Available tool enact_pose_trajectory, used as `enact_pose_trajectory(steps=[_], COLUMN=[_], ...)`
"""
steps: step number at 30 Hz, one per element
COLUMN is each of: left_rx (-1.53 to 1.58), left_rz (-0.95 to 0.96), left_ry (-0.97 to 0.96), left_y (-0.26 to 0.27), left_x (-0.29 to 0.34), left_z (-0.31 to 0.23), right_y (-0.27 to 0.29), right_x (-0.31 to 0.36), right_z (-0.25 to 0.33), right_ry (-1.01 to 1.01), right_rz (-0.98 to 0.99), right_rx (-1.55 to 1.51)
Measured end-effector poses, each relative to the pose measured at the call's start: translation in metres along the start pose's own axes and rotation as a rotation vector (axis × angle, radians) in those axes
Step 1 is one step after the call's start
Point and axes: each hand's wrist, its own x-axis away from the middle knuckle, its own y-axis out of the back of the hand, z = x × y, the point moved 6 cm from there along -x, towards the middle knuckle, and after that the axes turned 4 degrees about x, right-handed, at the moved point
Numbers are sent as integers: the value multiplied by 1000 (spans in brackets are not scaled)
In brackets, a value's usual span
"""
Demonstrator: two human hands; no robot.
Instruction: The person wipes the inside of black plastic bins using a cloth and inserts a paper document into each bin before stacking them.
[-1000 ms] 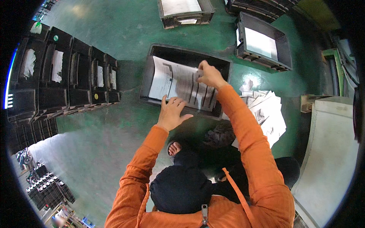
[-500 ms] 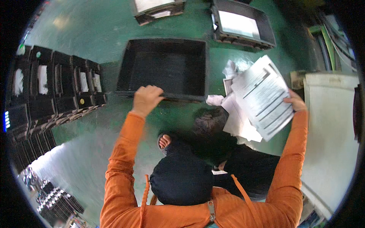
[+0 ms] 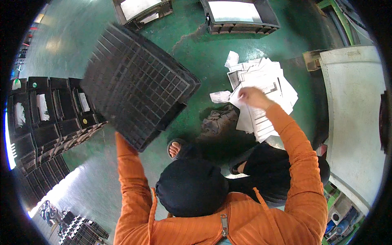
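Note:
A black plastic crate (image 3: 139,81) is tipped up at the left, its gridded underside facing me. My left forearm (image 3: 132,171) runs up to its near lower corner. The left hand itself is hidden behind the crate, which it holds up. My right hand (image 3: 256,98) is over a loose, fanned pile of printed papers (image 3: 273,87) on the floor. Its fingers look bent but are smeared by motion, and whether they touch a sheet is unclear. Crumpled whitish scraps (image 3: 220,96) lie at the pile's left side.
Two more dark crates, one (image 3: 143,18) at the far left and one (image 3: 245,29) at the far right, hold white sheets. Stacked black bins (image 3: 45,118) stand at the left. A dark crumpled cloth (image 3: 218,120) lies before my feet. A pale cabinet (image 3: 353,114) borders the right.
The crate has gone from lying on the floor to being tipped up, underside toward me. My right hand has let go of the paper stack, now on the pile, and moved left.

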Motion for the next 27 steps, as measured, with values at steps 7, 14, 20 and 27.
enact_pose_trajectory(steps=[7, 14, 20, 27], left_rx=[-55, -203, -392, -1316], left_rz=[-65, -254, -110, 73], left_ry=[244, -8, -321, -1102], left_y=[46, 30, -86, -182], left_x=[-9, -21, -6, 53], left_z=[71, 14, -69, -18], right_y=[-77, 25, 183, 272], right_x=[17, 25, 13, 21], right_z=[48, 150, 103, 137], right_ry=[240, 317, -81, 83], right_rz=[213, 513, -15, -419], right_rx=[427, 57, 555, 325])
